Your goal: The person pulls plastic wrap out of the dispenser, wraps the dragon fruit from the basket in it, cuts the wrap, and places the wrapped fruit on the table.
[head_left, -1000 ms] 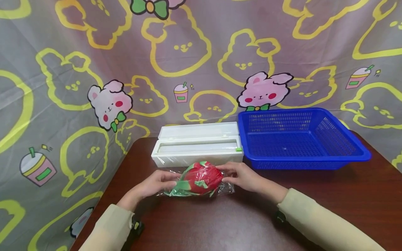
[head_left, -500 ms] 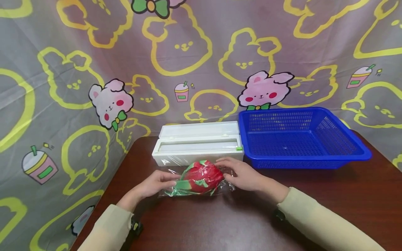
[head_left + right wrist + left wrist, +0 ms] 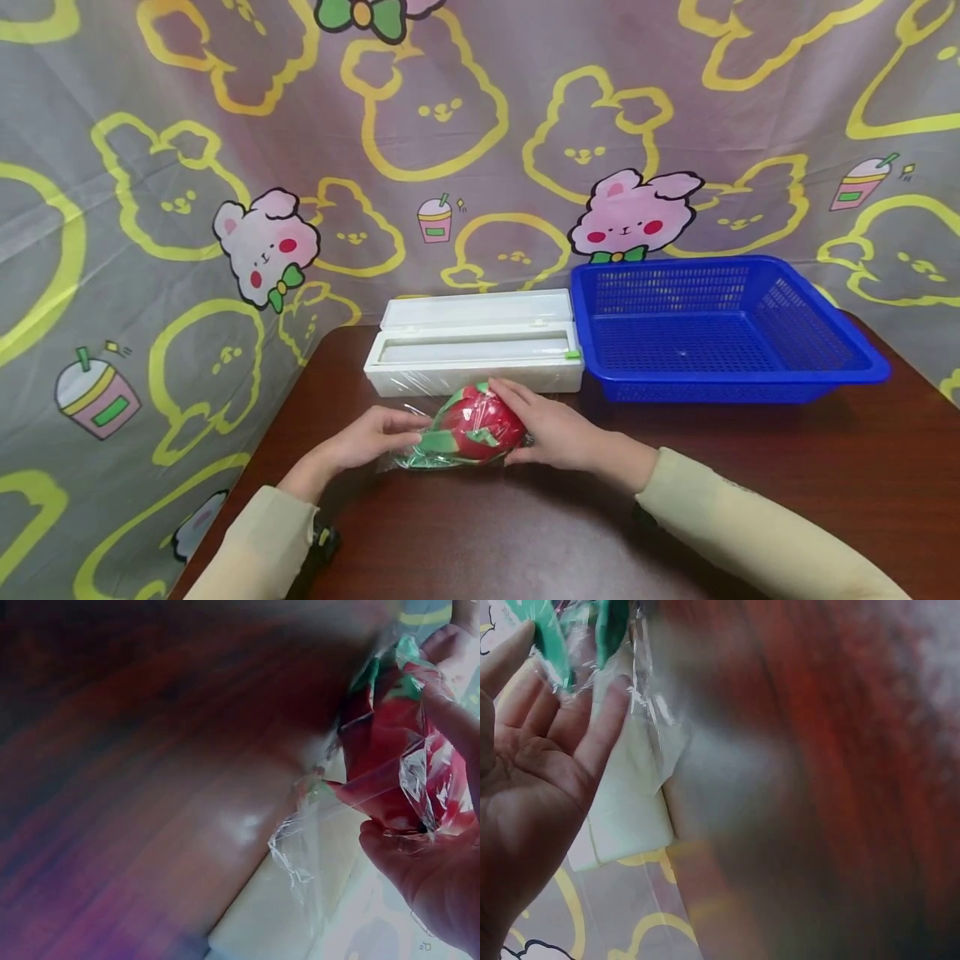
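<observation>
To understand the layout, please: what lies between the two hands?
The head view shows a red-green fruit-shaped item in clear plastic film between the left hand and right hand.

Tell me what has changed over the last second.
The person's bare right hand has moved left, from the right tip of the rounded red-and-green fruit in clear plastic film to farther over it, and now grips that end between fingers and thumb. Unchanged: the bare left hand at the green end, the long white open-lidded box and the blue rectangular plastic basket.
</observation>
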{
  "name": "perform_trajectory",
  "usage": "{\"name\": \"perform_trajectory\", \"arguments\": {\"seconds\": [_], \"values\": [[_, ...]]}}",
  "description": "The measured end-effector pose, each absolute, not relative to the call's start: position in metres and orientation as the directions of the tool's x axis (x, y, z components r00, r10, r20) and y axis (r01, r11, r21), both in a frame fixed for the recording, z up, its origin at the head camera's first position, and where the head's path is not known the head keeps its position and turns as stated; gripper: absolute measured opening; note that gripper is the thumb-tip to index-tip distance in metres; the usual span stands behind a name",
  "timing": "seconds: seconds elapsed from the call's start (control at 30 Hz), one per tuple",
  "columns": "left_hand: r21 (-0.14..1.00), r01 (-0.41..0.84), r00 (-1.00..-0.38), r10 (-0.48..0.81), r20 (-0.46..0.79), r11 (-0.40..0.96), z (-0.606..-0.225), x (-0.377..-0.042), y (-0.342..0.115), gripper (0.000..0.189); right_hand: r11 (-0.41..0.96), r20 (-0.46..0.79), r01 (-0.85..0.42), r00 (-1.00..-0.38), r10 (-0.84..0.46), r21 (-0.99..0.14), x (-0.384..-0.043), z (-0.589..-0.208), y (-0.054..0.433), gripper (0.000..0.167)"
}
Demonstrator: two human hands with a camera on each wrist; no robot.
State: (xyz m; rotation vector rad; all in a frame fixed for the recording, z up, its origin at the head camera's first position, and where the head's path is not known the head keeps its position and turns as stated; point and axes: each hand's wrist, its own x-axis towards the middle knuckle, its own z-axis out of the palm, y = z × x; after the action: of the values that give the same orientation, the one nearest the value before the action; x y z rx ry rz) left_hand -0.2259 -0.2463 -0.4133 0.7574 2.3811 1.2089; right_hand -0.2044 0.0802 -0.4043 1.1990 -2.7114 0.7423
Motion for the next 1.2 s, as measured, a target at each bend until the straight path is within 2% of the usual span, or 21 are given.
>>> {"name": "perform_trajectory", "arguments": {"seconds": [0.13,0.23,0.37,0.53,0.63,0.77,1.0,1.2], "values": [[0.78,0.334,-0.804,0.592,-0.057,0.529,-0.408,-0.223,-0.245,0.039,0.586,0.265,-0.705,-0.701,-0.662,-0.4,-0.207,-0.404,0.08,0.1],[0.747,0.391,-0.824,0.566,0.025,0.537,-0.402,-0.213,-0.239,0.044,0.598,0.23,-0.681,-0.719,-0.656,-0.423,-0.208,-0.403,0.08,0.1],[0.716,0.457,-0.821,0.56,0.111,0.528,-0.395,-0.199,-0.225,0.059,0.61,0.195,-0.658,-0.734,-0.65,-0.442,-0.209,-0.402,0.08,0.101],[0.651,0.445,-0.836,0.546,0.056,0.615,-0.397,-0.194,-0.211,0.085,0.611,0.194,-0.655,-0.737,-0.648,-0.445,-0.211,-0.402,0.082,0.102],[0.629,0.424,-0.843,0.538,0.012,0.651,-0.401,-0.196,-0.209,0.092,0.592,0.187,-0.662,-0.723,-0.665,-0.46,-0.212,-0.403,0.082,0.105],[0.618,0.434,-0.835,0.551,0.003,0.655,-0.406,-0.201,-0.211,0.093,0.57,0.163,-0.661,-0.711,-0.684,-0.489,-0.213,-0.405,0.083,0.11],[0.631,0.483,-0.804,0.592,0.047,0.607,-0.406,-0.21,-0.213,0.084,0.552,0.163,-0.661,-0.703,-0.692,-0.509,-0.218,-0.405,0.086,0.107],[0.677,0.445,-0.803,0.595,0.013,0.586,-0.402,-0.217,-0.214,0.076,0.532,0.161,-0.653,-0.7,-0.696,-0.538,-0.224,-0.403,0.091,0.107]]}}
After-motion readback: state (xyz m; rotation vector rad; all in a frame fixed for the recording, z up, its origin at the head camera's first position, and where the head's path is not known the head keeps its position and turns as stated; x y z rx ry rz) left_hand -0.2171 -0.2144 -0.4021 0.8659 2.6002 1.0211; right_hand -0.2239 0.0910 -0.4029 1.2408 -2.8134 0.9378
